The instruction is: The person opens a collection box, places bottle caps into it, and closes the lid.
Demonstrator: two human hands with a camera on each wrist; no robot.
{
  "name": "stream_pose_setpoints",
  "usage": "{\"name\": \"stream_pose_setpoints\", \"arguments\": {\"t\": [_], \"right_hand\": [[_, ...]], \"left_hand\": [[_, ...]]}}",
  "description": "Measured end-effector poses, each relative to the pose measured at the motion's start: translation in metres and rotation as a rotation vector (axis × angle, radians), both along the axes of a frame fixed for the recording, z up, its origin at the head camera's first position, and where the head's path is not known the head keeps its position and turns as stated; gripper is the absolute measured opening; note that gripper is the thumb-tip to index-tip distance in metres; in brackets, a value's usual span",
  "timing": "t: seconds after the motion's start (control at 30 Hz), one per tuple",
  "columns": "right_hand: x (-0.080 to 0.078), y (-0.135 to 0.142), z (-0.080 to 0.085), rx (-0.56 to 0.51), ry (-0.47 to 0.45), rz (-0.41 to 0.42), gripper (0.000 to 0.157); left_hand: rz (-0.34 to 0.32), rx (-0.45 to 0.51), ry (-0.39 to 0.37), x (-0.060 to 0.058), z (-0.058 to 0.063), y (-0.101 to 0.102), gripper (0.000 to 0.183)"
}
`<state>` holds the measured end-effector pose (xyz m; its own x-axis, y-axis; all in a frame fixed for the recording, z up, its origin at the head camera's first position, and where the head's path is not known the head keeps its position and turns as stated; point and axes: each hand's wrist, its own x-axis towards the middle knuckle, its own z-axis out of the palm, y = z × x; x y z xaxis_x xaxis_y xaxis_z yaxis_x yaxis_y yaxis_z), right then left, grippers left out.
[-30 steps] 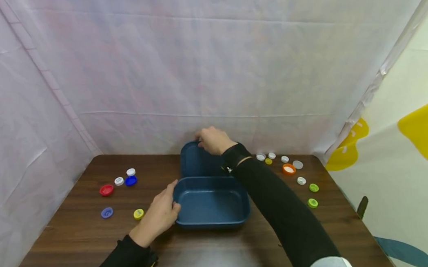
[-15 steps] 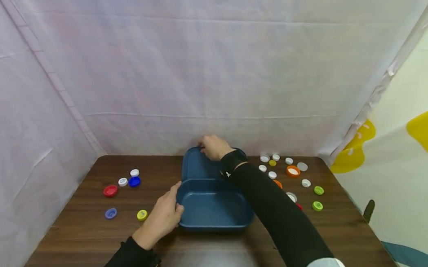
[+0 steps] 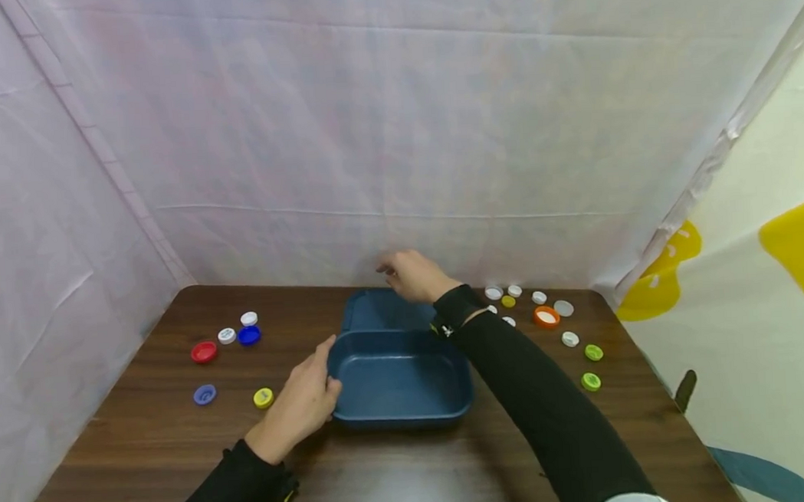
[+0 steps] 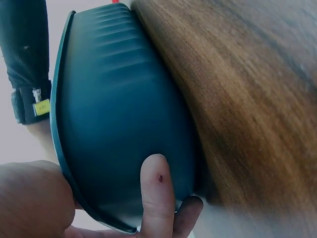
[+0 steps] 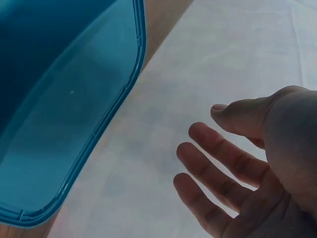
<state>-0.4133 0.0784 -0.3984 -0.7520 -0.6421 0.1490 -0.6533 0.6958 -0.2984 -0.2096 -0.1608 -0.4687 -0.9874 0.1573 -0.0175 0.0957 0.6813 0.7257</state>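
Note:
An open, empty dark blue box (image 3: 399, 378) sits mid-table on the brown wooden table (image 3: 145, 459). Its lid (image 3: 378, 314) lies flat behind it, against the far edge. My left hand (image 3: 304, 403) grips the box's left near corner, thumb at the rim and fingers (image 4: 156, 193) against the outer wall (image 4: 119, 114). My right hand (image 3: 410, 273) hovers above the far edge of the lid with fingers (image 5: 218, 163) spread, holding nothing. The lid (image 5: 64, 99) is below and apart from it.
Loose bottle caps lie on both sides: red (image 3: 203, 352), blue (image 3: 249, 335), yellow (image 3: 263, 398) and others on the left; orange (image 3: 546, 317), green (image 3: 590, 381) and several white ones on the right. White fabric walls (image 3: 394, 128) close off the back and left.
My right hand has let go of the lid and risen off it. The lid has gone from tilted up to lying flat. My left hand keeps its hold.

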Motion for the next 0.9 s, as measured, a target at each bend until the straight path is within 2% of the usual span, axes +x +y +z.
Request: {"name": "stream_pose_setpoints", "arguments": {"t": [0.07, 0.37, 0.63, 0.9], "right_hand": [[0.013, 0.004, 0.007, 0.003, 0.003, -0.012, 0.034], [0.036, 0.034, 0.008, -0.082, -0.012, -0.059, 0.032], [0.056, 0.068, 0.003, -0.142, 0.077, -0.118, 0.028], [0.079, 0.097, -0.011, -0.201, 0.097, -0.178, 0.030]], "left_hand": [[0.000, 0.001, -0.005, -0.001, 0.000, 0.000, 0.078], [-0.001, -0.009, -0.019, -0.006, 0.000, -0.004, 0.079], [-0.009, -0.003, -0.027, -0.011, 0.003, -0.005, 0.079], [-0.002, -0.011, -0.021, -0.009, 0.000, -0.005, 0.080]]}}
